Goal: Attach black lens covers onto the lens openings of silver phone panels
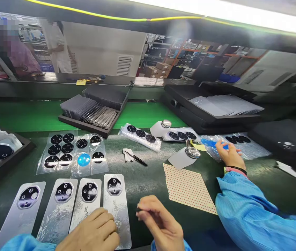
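Note:
Several silver phone back covers [118, 216] with black camera plates lie in a row at the front left. Over the two rightmost covers, my left hand [93, 228] is closed, its fingers curled together and its fingertips hidden; I cannot see whether it holds anything. Just right of the row, my right hand [162, 225] pinches a small dark piece [138, 210] between thumb and forefinger. Behind the covers are clear sheets with round black camera-lens stickers [56, 150], one carrying a blue round film [83, 159].
A dark pen-like tool [140, 160], white pump bottles [180, 158] and a beige dotted sheet [190, 188] lie mid-table. At right, a co-worker's hand [231, 157] touches blue film. Trays of dark panels [87, 123] and silver panels [216, 113] stand behind; another tray [24, 153] is left.

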Demonstrator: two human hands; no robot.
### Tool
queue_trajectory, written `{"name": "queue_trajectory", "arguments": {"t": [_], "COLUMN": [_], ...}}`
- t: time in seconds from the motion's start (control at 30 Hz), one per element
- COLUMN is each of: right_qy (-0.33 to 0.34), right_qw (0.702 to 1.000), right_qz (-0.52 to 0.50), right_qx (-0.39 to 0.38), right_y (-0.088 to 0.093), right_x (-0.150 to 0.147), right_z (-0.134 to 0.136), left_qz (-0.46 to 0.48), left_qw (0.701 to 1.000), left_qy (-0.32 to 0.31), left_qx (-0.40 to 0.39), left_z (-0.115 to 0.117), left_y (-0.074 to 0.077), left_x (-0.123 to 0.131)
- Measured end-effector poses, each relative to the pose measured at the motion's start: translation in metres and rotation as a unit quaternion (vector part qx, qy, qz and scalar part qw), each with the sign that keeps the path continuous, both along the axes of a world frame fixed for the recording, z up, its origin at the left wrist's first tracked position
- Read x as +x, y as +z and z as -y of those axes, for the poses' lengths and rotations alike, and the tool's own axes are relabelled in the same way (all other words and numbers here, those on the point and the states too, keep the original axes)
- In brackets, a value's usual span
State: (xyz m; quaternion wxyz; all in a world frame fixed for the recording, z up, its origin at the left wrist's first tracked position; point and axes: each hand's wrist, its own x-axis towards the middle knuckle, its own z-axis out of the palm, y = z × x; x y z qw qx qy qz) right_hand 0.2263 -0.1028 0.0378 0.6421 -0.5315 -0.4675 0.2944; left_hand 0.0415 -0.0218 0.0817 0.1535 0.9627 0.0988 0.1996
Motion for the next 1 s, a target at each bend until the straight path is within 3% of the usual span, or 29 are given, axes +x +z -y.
{"name": "queue_trajectory", "arguments": {"t": [0.13,0.27,0.7,1.0], "right_qy": [-0.027,-0.04,-0.007,-0.003], "right_qw": [0.995,0.99,0.972,0.966], "right_qz": [0.092,0.135,0.228,0.252], "right_qx": [-0.037,-0.028,-0.048,-0.054], "right_y": [-0.001,-0.012,-0.013,-0.013], "right_x": [0.017,0.019,0.02,0.019], "right_z": [-0.023,-0.041,-0.042,-0.04], "left_qz": [-0.052,0.0,0.01,0.022], "left_qw": [0.99,0.981,0.99,0.992], "left_qy": [-0.031,-0.051,-0.057,-0.058], "left_qx": [0.128,0.188,0.127,0.114], "left_z": [-0.018,-0.035,-0.053,-0.055], "left_y": [-0.007,-0.028,-0.048,-0.045], "left_x": [-0.002,0.004,0.013,0.015]}}
